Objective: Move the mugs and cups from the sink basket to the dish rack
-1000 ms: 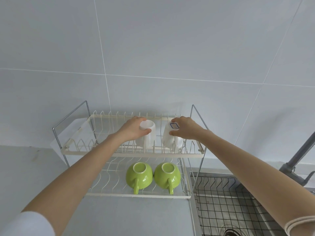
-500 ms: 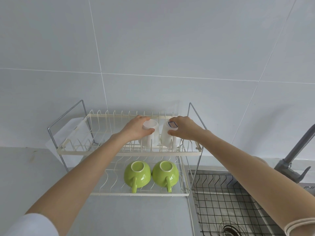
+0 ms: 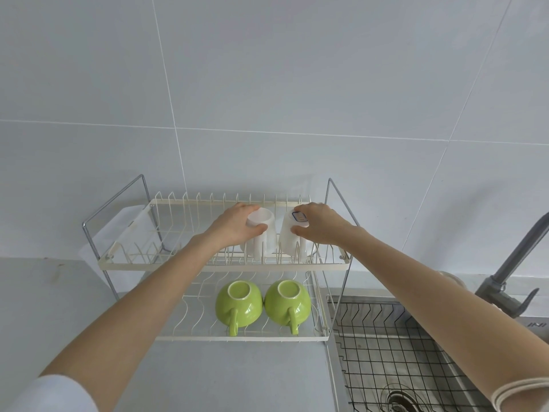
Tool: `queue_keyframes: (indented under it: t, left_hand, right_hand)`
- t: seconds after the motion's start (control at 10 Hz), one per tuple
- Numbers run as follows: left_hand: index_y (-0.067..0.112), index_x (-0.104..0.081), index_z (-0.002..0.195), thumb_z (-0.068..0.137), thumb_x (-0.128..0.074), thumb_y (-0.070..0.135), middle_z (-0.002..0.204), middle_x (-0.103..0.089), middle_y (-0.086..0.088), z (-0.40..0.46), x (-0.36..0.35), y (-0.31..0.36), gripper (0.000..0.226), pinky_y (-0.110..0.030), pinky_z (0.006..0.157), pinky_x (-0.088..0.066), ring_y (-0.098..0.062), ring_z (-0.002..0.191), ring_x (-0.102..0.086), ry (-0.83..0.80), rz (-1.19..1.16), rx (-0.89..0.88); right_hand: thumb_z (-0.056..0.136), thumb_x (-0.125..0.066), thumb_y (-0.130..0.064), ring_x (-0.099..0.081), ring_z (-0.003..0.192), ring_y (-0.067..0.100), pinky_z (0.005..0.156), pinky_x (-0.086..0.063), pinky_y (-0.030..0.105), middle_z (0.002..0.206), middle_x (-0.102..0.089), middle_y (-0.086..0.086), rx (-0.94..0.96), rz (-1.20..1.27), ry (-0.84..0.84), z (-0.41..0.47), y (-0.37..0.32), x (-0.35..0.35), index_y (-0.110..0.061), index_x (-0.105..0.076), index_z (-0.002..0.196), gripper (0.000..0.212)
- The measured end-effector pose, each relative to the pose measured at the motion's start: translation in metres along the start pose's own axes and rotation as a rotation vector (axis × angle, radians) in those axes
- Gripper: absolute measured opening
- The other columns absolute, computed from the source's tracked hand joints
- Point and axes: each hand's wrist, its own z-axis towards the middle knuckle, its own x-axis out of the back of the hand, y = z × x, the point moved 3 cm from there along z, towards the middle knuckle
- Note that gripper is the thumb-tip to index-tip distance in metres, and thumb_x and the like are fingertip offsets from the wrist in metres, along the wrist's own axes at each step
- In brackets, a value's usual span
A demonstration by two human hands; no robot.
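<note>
Two white cups [image 3: 261,233] [image 3: 292,237] stand inverted on the dish rack's [image 3: 208,266] top tier, two green mugs [image 3: 239,304] [image 3: 287,301] below.

I count two white cups, one [image 3: 261,233] under my left hand [image 3: 234,227] and one [image 3: 292,239] under my right hand [image 3: 319,223], at frame centre. Below them sit two green mugs [image 3: 239,303] [image 3: 287,301]. One two-tier dish rack [image 3: 208,266], one sink basket [image 3: 386,352] lower right, one faucet [image 3: 511,272].

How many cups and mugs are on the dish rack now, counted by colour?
White cups, upper shelf: 2, one under the left hand, one under the right hand.
Green mugs, lower shelf, upside down: 2, left one and right one.
Total: 4
</note>
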Motion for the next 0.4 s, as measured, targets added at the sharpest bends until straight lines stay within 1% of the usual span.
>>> queue_keyframes:
  t: [0.1, 0.2, 0.3, 0.4]
  left_hand:
    - [0.016, -0.035, 0.136, 0.085, -0.054, 0.040, 0.144, -0.037, -0.009, 0.001, 0.005, 0.000, 0.059, -0.037, 0.108, -0.031, -0.026, 0.130, -0.037, -0.019, 0.043, 0.001]
    - [0.016, -0.033, 0.137, 0.086, -0.050, 0.042, 0.147, -0.034, -0.009, 0.002, 0.008, 0.002, 0.060, -0.038, 0.111, -0.028, -0.025, 0.135, -0.032, -0.035, 0.066, -0.001]
    - [0.012, -0.031, 0.137, 0.088, -0.047, 0.041, 0.147, -0.034, -0.012, 0.005, 0.022, 0.009, 0.060, -0.040, 0.110, -0.029, -0.027, 0.135, -0.032, -0.018, 0.106, -0.016]
    - [0.009, -0.031, 0.137, 0.089, -0.046, 0.040, 0.147, -0.035, -0.013, 0.008, 0.038, 0.018, 0.059, -0.041, 0.110, -0.031, -0.029, 0.134, -0.034, -0.007, 0.136, 0.006]
  right_hand:
    - [0.089, -0.051, -0.033, -0.041, 0.123, 0.035, 0.103, -0.036, 0.039, 0.129, -0.051, 0.015, 0.002, -0.031, -0.057, 0.001, 0.000, 0.002, -0.009, -0.046, 0.128, 0.047]
    - [0.089, -0.050, -0.036, -0.037, 0.128, 0.035, 0.106, -0.035, 0.042, 0.137, -0.044, 0.014, 0.007, -0.052, -0.103, 0.000, -0.001, 0.005, -0.013, -0.039, 0.135, 0.052]
    - [0.091, -0.048, -0.034, -0.029, 0.137, 0.030, 0.109, -0.029, 0.041, 0.149, -0.029, 0.011, 0.028, -0.088, -0.102, 0.000, -0.002, 0.020, -0.013, -0.025, 0.143, 0.060]
    - [0.092, -0.047, -0.034, -0.024, 0.140, 0.029, 0.111, -0.025, 0.041, 0.152, -0.024, 0.010, 0.006, -0.142, -0.090, -0.001, -0.004, 0.035, -0.015, -0.021, 0.144, 0.061]
